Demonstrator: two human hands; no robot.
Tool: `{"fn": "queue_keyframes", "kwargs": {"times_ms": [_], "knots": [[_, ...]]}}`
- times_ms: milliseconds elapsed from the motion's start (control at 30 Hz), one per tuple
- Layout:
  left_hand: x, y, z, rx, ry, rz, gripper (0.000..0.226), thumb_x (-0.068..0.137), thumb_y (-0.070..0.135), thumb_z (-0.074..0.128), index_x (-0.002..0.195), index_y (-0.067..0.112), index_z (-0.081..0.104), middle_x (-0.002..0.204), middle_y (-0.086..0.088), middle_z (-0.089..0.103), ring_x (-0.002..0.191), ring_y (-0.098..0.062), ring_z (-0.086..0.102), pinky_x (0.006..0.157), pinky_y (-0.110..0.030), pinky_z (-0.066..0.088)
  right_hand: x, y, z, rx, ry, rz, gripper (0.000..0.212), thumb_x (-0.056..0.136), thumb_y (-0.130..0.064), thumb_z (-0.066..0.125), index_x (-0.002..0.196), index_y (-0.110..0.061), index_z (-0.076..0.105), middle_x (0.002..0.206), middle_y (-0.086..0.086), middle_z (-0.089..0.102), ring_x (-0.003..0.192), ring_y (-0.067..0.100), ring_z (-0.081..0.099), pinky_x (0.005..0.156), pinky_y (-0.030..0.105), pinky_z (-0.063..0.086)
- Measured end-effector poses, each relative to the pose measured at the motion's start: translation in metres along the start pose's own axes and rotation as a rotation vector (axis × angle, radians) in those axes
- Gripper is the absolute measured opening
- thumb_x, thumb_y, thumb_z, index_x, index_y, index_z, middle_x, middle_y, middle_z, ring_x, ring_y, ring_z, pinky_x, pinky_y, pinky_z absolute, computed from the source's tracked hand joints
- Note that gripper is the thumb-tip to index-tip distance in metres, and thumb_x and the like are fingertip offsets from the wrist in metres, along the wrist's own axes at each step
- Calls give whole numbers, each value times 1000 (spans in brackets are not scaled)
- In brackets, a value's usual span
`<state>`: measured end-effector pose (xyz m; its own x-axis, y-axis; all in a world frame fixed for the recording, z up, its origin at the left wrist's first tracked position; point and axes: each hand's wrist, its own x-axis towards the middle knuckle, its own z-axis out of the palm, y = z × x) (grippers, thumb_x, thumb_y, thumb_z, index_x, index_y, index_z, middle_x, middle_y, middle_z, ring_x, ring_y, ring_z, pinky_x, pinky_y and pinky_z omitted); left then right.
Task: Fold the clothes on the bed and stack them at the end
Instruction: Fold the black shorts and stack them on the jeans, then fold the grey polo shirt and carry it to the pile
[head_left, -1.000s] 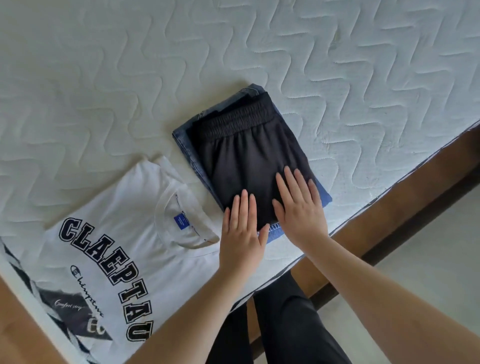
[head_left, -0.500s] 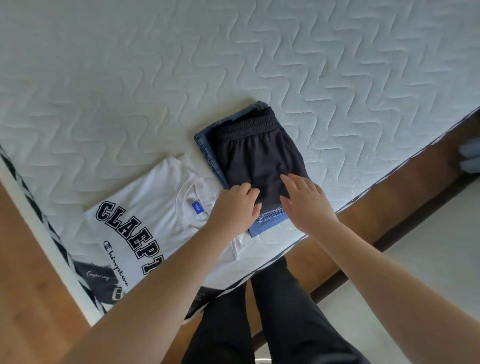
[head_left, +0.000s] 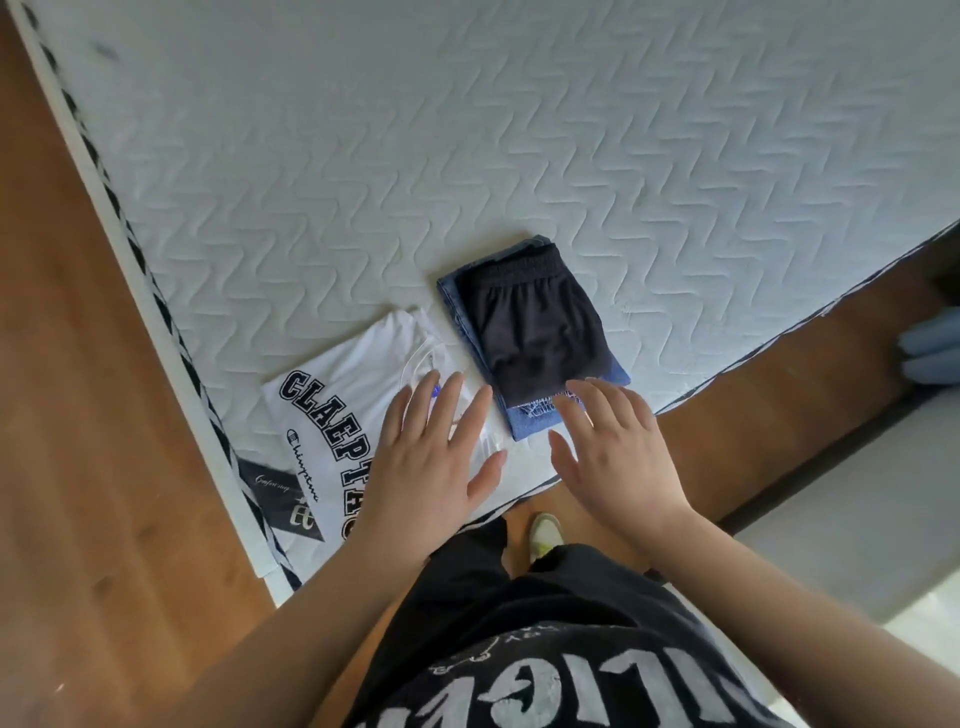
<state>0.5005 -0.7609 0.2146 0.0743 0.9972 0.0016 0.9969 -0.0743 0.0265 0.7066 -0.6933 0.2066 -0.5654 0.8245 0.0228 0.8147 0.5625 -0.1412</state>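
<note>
Folded black shorts (head_left: 535, 322) lie on top of folded blue jeans (head_left: 535, 423) near the corner of the white quilted mattress (head_left: 467, 130). To their left a white T-shirt (head_left: 337, 384) with dark block lettering lies flat. My left hand (head_left: 431, 457) hovers with spread straight fingers over the shirt's collar side and holds nothing. Beside it, my right hand (head_left: 618, 452) has its fingers spread, with the fingertips near the stack's near end. Whether either hand touches the cloth is unclear.
The mattress corner (head_left: 275, 571) with its black-and-white edging points toward me. Wooden floor (head_left: 78, 415) lies to the left and a wooden bed frame (head_left: 779, 389) to the right. A pale blue object (head_left: 930, 348) sits at the right edge. My shoe (head_left: 543, 532) shows below.
Both hands have pulled back off the black shorts toward me and spread open. The left one moved over the T-shirt. The camera view has risen and drawn back.
</note>
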Motion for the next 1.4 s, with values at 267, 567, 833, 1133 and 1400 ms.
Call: {"fn": "queue_keyframes", "kwargs": {"times_ms": [267,567,833,1133,1400], "knots": [[-78,54,-39,-19,4,-129,52,95,43,49,137,14,57,137,-14,56,129,-36,50,106,-53,39,-61,-13,-32,35,-38,-159,40,95,-33,45,118,-7,66,124,15,63,118,35,58,100,47,45],[-148,50,-62,-4,-15,-419,54,96,45,41,138,14,56,139,-15,55,129,-37,49,108,-53,39,-65,-52,-52,54,-89,-344,48,93,-38,38,121,-10,66,123,14,64,115,34,60,98,49,48],[-237,8,-73,8,-62,-735,59,99,50,32,148,21,44,151,-12,44,139,-37,40,112,-56,29,-38,-150,-45,62,-65,-636,45,93,-36,41,123,-11,65,128,13,61,116,34,58,98,48,45],[-403,-45,-73,-66,-83,-1111,60,102,56,16,154,27,26,157,-5,34,146,-30,26,119,-55,20,-63,-335,-26,127,-36,-921,44,92,-34,42,120,-8,65,124,14,62,114,35,58,95,46,45],[-514,-71,-76,-64,-25,-1288,56,101,54,29,149,26,38,150,-6,42,143,-29,33,116,-56,27,-105,-453,-17,126,-60,-1121,44,93,-36,42,120,-10,64,125,12,61,115,33,58,98,46,43]]}}
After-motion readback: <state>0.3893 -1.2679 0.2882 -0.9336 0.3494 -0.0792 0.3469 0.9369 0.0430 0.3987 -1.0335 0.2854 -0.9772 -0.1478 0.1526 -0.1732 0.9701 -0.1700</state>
